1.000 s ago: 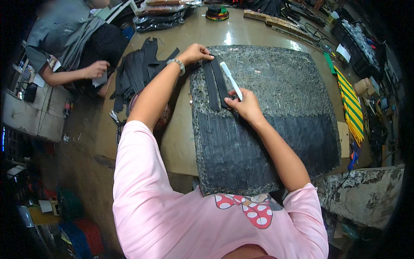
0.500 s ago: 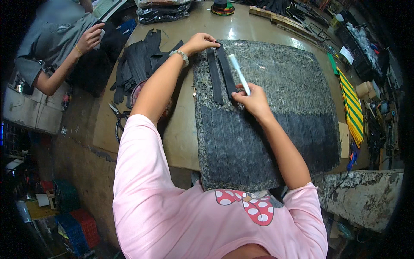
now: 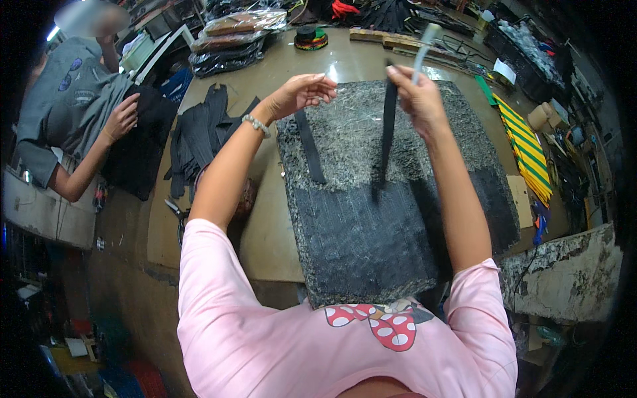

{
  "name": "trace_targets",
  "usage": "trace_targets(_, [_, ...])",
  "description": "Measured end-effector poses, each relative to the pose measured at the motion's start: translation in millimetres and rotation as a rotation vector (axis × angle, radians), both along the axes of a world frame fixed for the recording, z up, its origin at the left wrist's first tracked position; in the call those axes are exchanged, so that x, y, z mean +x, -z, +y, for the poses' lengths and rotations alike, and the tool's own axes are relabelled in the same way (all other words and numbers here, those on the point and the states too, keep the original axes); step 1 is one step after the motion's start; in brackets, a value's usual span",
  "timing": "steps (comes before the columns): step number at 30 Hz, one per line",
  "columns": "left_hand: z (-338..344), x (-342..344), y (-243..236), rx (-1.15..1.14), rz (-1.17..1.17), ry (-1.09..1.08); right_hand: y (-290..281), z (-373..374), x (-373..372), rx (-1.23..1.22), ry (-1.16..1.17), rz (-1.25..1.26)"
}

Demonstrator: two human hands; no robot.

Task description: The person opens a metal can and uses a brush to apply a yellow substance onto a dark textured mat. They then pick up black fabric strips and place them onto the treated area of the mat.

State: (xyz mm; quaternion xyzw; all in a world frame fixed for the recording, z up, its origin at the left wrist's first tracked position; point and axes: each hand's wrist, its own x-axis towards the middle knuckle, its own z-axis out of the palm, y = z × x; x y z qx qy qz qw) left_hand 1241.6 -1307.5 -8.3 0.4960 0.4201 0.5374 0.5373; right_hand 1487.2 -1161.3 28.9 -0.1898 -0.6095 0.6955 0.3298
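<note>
My right hand [image 3: 419, 99] pinches the upper end of a black fabric strip [image 3: 388, 126], which hangs down over the board. A white pen-like stick [image 3: 423, 56], blurred at its top, stands up between the same hand's fingers. Above the board's far left corner, my left hand [image 3: 306, 91] is lifted with loosely bent, parted fingers and nothing visible in them. Another black strip [image 3: 309, 149] lies on the board's left part, below that hand. The rough grey board [image 3: 345, 132] has its near part covered by black strips laid side by side [image 3: 358, 229].
Left of the board lie a pile of black strips [image 3: 211, 126] and scissors [image 3: 174, 209]. Wrapped bundles [image 3: 229, 43], a tape roll [image 3: 310, 38] and wooden bars [image 3: 391, 41] line the far side. Yellow-green striped material [image 3: 524, 146] lies right. Another person [image 3: 76, 109] is at left.
The right hand has moved up and right, lifting the strip off the board. My left hand has let go of the strip's far end. The view has shifted slightly.
</note>
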Motion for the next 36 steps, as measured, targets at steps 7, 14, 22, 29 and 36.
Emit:
trace_targets(7, [5.0,23.9,-7.4,-0.043,0.023,-0.246,8.5,-30.8,-44.5,0.128,-0.092,-0.161])
trace_targets(14, [3.7,-11.4,5.8,-0.098,0.265,-0.571,46.8,-53.2,-27.2,0.079,-0.145,-0.285])
trace_targets(22, [3.5,-49.8,49.5,-0.175,0.866,-0.705,108.3,-86.8,-21.8,0.289,-0.051,-0.482])
trace_targets(29, [9.2,-57.8,72.2,-0.231,0.971,-0.693,117.1,-99.1,-20.2,0.443,-0.017,-0.534])
trace_targets(36, [13.9,-67.0,84.4,-0.233,0.882,-0.644,113.8,-98.4,-15.6,0.541,-0.069,-0.581])
